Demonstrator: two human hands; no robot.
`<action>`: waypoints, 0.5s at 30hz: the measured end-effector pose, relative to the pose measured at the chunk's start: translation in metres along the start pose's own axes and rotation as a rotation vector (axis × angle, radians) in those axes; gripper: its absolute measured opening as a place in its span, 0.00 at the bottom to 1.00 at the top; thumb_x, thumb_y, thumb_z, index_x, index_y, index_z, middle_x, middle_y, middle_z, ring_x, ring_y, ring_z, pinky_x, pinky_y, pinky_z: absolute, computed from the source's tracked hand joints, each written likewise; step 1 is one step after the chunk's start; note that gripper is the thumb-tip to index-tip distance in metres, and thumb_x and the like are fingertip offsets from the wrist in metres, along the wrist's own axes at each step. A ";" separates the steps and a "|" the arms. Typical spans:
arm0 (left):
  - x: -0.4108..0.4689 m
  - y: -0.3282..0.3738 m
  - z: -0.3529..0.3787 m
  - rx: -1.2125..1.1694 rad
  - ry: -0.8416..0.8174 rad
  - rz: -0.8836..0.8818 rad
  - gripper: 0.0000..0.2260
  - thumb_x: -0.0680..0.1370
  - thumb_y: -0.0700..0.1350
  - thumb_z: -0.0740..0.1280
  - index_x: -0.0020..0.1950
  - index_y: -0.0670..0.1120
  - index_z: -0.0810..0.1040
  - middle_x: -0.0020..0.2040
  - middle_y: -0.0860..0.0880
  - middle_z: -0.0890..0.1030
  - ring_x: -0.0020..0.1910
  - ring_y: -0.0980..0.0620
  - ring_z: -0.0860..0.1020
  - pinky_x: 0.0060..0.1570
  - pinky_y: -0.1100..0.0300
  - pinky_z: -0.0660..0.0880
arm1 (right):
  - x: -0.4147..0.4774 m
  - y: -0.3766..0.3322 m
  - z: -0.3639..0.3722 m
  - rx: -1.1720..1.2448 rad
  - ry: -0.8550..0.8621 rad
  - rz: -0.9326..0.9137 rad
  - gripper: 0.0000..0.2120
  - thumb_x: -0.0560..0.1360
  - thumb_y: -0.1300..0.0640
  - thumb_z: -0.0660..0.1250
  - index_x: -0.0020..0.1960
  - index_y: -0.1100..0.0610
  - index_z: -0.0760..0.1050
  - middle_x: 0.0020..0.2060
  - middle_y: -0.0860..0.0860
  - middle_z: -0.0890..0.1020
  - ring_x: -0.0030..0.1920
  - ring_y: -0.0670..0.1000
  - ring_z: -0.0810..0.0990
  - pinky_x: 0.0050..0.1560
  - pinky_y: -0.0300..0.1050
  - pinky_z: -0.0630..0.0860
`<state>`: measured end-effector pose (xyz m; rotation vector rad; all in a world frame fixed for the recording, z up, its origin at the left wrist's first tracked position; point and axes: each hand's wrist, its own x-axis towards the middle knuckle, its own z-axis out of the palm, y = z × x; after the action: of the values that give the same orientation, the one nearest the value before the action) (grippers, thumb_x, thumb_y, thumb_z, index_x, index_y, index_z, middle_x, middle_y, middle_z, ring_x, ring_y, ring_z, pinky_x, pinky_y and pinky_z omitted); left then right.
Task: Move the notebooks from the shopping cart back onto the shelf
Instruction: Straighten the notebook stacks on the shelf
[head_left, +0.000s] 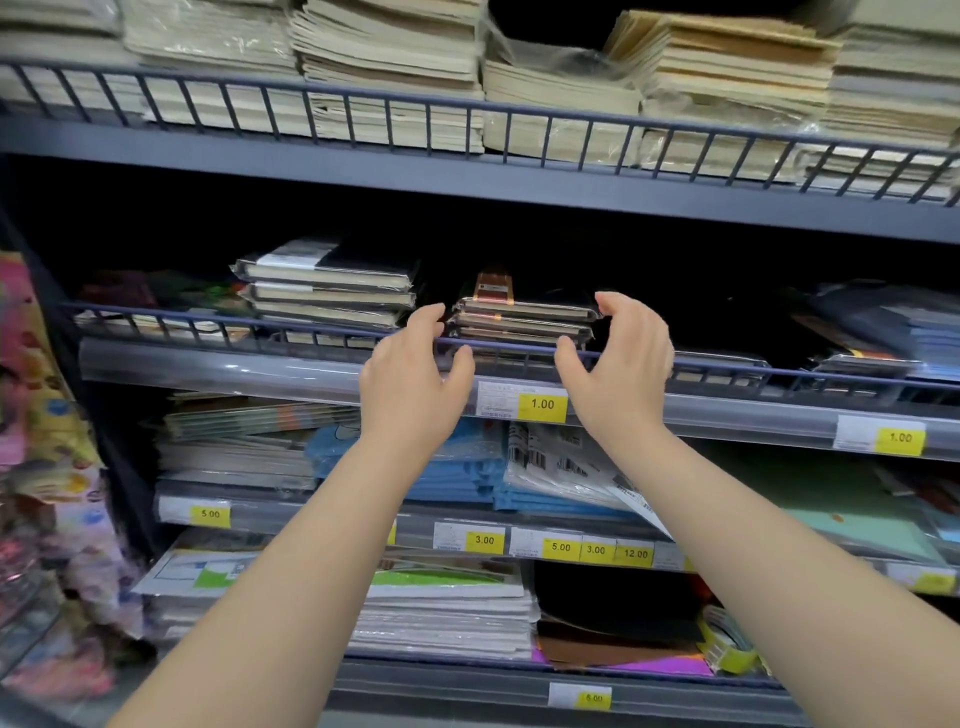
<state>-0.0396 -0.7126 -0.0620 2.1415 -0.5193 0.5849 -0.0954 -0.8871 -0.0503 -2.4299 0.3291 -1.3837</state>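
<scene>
So both hands are up at the middle shelf (208, 364), one on each side of a little stack of notebooks (522, 317) sitting just behind the wire rail (260, 332). The left hand (415, 374) and right hand (618, 364) are each spread in a loose C, thumbs low by the rail and fingers up by the stack's edges. Nothing is pinched as far as I can see, though the right fingertips may be brushing the top corner, hard to say. My guess is they bracket it like that to square the pile so it doesn't slide off. The notebooks are dark-covered, flat and shrink-wrapped, so shiny and probably slippery, with a brown band across the top one. A similar wrapped pile (327, 291) sits just to the left. The cart isn't in view, so no idea how many are left.
</scene>
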 end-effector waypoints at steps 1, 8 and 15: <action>-0.002 -0.007 -0.005 -0.017 0.038 0.014 0.20 0.79 0.50 0.62 0.70 0.49 0.68 0.63 0.52 0.77 0.63 0.48 0.71 0.60 0.50 0.68 | -0.002 -0.009 0.003 0.001 -0.007 -0.080 0.21 0.73 0.51 0.67 0.63 0.58 0.72 0.57 0.53 0.78 0.60 0.55 0.73 0.62 0.53 0.66; 0.000 -0.064 -0.048 0.101 0.238 0.077 0.15 0.76 0.46 0.61 0.62 0.45 0.75 0.58 0.48 0.78 0.59 0.45 0.74 0.58 0.56 0.64 | -0.018 -0.074 0.046 -0.043 -0.251 -0.357 0.27 0.74 0.50 0.63 0.72 0.56 0.65 0.70 0.52 0.71 0.71 0.55 0.67 0.71 0.53 0.59; -0.007 -0.039 -0.050 0.072 -0.050 0.144 0.21 0.80 0.40 0.57 0.74 0.47 0.66 0.71 0.50 0.70 0.70 0.50 0.66 0.67 0.59 0.62 | -0.013 -0.080 0.051 0.004 -0.201 -0.070 0.32 0.77 0.51 0.63 0.76 0.57 0.55 0.76 0.54 0.57 0.76 0.54 0.54 0.74 0.50 0.50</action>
<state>-0.0351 -0.6495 -0.0626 2.2043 -0.6938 0.6398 -0.0546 -0.8006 -0.0542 -2.5724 0.1940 -1.1515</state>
